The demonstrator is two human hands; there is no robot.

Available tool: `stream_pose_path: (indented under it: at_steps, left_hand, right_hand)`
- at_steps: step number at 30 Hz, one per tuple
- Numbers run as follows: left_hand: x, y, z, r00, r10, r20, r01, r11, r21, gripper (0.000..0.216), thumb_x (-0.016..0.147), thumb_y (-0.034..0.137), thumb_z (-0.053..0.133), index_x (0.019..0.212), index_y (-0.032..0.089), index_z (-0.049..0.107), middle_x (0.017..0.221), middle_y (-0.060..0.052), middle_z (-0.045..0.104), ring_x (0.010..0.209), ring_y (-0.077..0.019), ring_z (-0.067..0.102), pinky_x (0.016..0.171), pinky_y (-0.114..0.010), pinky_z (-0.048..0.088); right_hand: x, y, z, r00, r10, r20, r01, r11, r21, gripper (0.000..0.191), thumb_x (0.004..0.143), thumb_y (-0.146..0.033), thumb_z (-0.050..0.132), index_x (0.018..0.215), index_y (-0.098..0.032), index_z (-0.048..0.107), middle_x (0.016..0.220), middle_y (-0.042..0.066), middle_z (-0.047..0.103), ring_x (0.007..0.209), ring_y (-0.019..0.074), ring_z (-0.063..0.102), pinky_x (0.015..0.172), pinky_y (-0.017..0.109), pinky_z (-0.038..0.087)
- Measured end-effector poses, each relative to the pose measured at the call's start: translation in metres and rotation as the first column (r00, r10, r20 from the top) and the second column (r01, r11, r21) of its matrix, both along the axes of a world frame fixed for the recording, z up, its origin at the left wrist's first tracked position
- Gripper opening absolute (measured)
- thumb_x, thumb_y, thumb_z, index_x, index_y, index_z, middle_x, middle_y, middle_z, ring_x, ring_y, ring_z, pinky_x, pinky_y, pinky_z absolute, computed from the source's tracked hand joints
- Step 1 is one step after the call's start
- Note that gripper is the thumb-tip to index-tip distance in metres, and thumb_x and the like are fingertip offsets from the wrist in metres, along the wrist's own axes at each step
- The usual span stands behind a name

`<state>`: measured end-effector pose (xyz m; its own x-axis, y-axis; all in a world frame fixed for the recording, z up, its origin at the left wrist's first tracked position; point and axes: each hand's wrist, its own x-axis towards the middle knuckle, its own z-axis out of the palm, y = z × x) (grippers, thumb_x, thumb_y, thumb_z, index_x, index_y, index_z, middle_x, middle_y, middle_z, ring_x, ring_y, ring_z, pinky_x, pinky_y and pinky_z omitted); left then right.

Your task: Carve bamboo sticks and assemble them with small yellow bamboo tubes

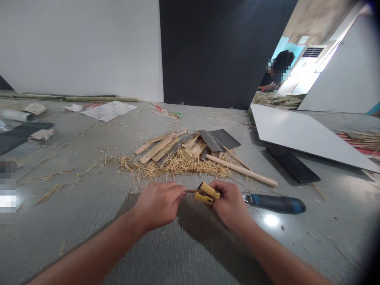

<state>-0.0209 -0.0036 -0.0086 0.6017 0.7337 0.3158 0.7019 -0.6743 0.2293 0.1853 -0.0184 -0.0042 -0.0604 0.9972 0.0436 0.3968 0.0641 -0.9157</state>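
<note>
A: The stick (192, 190)?
B: Thin, brown, lying level, running nine to three o'clock, its end meeting the tool (207, 193).
A: And the tool?
B: Two yellow grips edged in black, angled toward ten o'clock, at six o'clock in view.

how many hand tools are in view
2. A yellow-handled tool is gripped in the right hand, against the thin brown stick pinched by the left hand; a blue-and-black-handled tool lies on the grey floor just right of it. More may hide under the bamboo strip pile.
</note>
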Motion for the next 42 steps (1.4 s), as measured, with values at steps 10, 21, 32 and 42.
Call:
stream_pose_path:
  at_steps: [10, 21, 32, 42]
  left_hand:
    - [0.000, 0.000, 0.000, 0.999, -0.025, -0.026, 0.024, 0.999, -0.046, 0.029, 0.087, 0.015, 0.044, 0.099, 0.020, 0.069, 0.079, -0.003, 0.071, 0.070, -0.0177, 0.067, 0.063, -0.028, 0.051]
    - [0.003, -0.002, 0.003, 0.999, -0.034, 0.007, 0.034, 0.999, 0.016, 0.027, 0.091, 0.019, 0.042, 0.094, 0.018, 0.069, 0.073, -0.004, 0.070, 0.065, -0.0157, 0.065, 0.059, -0.025, 0.050]
    - [0.001, -0.001, 0.001, 1.000, 0.022, -0.004, -0.022, 1.000, -0.003, 0.028, 0.094, 0.024, 0.042, 0.097, 0.019, 0.069, 0.085, -0.005, 0.072, 0.075, -0.0180, 0.068, 0.067, -0.028, 0.052]
    - [0.001, -0.001, 0.003, 1.000, -0.011, -0.029, 0.009, 0.999, -0.041, 0.027, 0.089, 0.017, 0.043, 0.097, 0.019, 0.069, 0.077, -0.005, 0.069, 0.069, -0.0166, 0.065, 0.063, -0.026, 0.050]
  right_hand:
    - [-0.004, -0.003, 0.000, 0.996, 0.092, -0.001, -0.092, 0.995, 0.029, 0.025, 0.067, -0.010, 0.052, 0.080, -0.019, 0.071, 0.073, 0.001, 0.071, 0.069, 0.0155, 0.062, 0.063, 0.024, 0.045]
    - [-0.006, -0.005, 0.007, 0.999, -0.036, 0.021, 0.037, 0.998, -0.050, 0.027, 0.060, -0.010, 0.050, 0.072, -0.018, 0.073, 0.054, -0.002, 0.063, 0.050, 0.0128, 0.054, 0.049, 0.022, 0.037]
    - [-0.004, 0.002, 0.009, 0.997, -0.073, 0.040, 0.077, 0.993, -0.095, 0.013, 0.067, -0.015, 0.056, 0.058, -0.017, 0.065, 0.047, -0.002, 0.058, 0.044, 0.0104, 0.047, 0.043, 0.021, 0.032]
    - [-0.006, -0.001, 0.006, 0.999, 0.036, -0.027, -0.037, 0.998, -0.051, 0.034, 0.060, -0.005, 0.047, 0.076, -0.020, 0.074, 0.062, -0.001, 0.068, 0.058, 0.0141, 0.060, 0.056, 0.023, 0.046]
